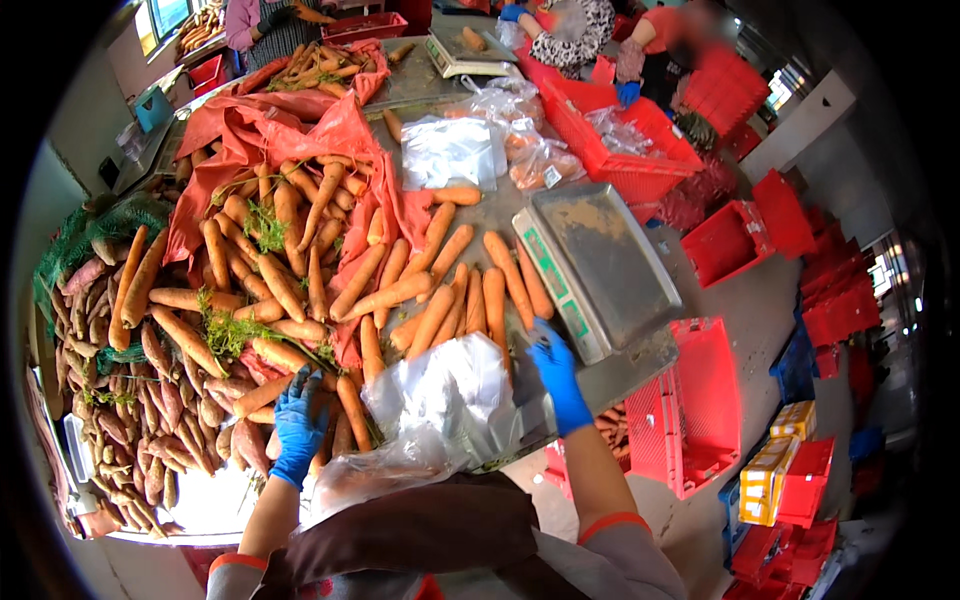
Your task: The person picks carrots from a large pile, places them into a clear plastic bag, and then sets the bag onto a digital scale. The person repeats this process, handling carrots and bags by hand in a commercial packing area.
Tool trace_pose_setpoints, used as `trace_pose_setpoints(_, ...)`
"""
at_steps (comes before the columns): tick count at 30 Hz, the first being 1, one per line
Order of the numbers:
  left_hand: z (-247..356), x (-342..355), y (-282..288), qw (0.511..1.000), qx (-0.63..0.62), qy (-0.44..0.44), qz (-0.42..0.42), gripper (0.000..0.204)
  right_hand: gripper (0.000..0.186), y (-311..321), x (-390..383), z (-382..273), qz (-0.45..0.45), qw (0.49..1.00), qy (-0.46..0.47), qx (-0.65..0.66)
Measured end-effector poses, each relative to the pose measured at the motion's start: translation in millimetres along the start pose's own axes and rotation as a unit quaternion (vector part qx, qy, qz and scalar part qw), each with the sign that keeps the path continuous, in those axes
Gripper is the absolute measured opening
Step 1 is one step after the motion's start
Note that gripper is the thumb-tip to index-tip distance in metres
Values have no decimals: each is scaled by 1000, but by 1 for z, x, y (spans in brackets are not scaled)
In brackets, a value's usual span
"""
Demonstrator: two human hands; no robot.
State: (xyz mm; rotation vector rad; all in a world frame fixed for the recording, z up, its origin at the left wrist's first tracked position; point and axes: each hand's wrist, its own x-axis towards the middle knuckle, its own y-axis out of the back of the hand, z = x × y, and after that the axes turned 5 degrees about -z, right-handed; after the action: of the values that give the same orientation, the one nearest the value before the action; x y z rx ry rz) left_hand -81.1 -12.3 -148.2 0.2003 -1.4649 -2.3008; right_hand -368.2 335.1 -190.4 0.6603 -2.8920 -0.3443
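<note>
My left hand (300, 425), in a blue glove, is curled over a carrot (262, 394) at the near edge of the carrot heap; its thumb is partly hidden. My right hand (558, 378), gloved in blue too, is open beside the near left corner of the scale (605, 265). Its fingertips come close to the ends of loose carrots (510, 275) lying in a loose row on the metal table. Between my hands lies a stack of clear plastic bags (445, 395). A large carrot heap with green tops spills from a red sack (340, 135).
Sweet potatoes (150, 420) and green netting (110, 225) lie at the left. Bagged carrots (540, 160), more clear bags (450, 150) and a second scale (470, 50) are farther back. Red crates (700, 410) stand on the floor at right. Other people work across the table.
</note>
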Motion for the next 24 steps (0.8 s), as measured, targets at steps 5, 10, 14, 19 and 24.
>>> trace_pose_setpoints(5,6,1,3,1000,13,-7,23,56,60,-48,77,7,38,808,-28,-587)
trace_pose_setpoints(10,-1,-1,-7,999,34,6,28,58,31,-58,104,37,76,788,-82,-605)
trace_pose_setpoints(14,-4,-5,-4,999,5,8,47,56,15,-61,98,24,71,851,-56,-517)
trace_pose_setpoints(19,-5,-3,3,996,-80,4,28,48,30,-27,79,28,-30,948,-311,65)
trace_pose_setpoints(24,-42,20,-7,951,-296,-75,42,36,34,-27,37,-26,-21,846,-319,426)
